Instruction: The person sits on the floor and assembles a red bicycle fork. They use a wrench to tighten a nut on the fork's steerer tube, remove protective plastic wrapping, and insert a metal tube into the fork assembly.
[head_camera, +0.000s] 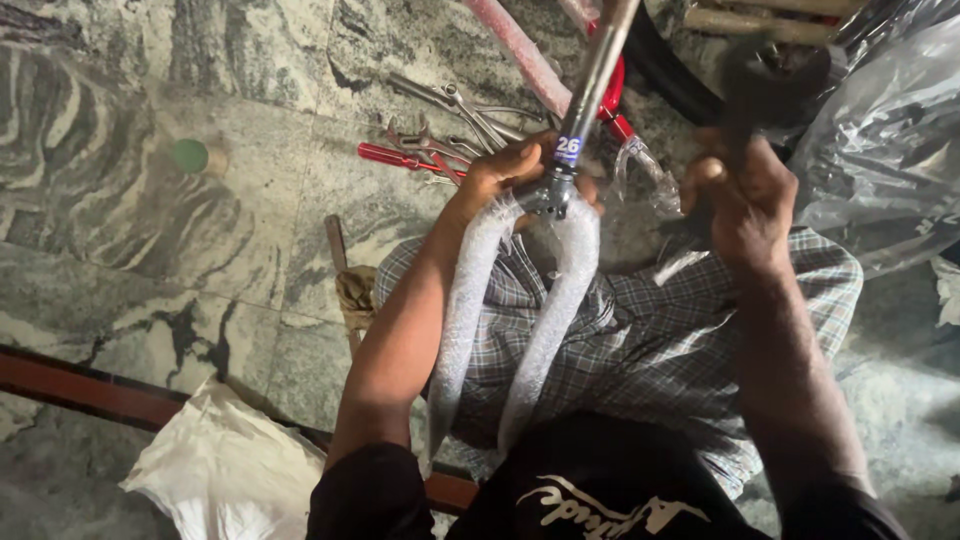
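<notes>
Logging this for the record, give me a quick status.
Left hand grips wrapped bicycle fork at the crown. Right hand holds something dark, unclear. Pliers on the floor behind.

Left hand (505, 172) gripping crown of bicycle fork (560, 190); fork legs sheathed in white bubble wrap, pointing toward person's lap. Steel steerer tube runs up out of frame. Right hand (745, 205) closed around dark object, blurred, kind unclear. Pliers and red-handled tools (440, 135) on marble floor (150, 200) beyond. White cloth (225, 470) lower left.
</notes>
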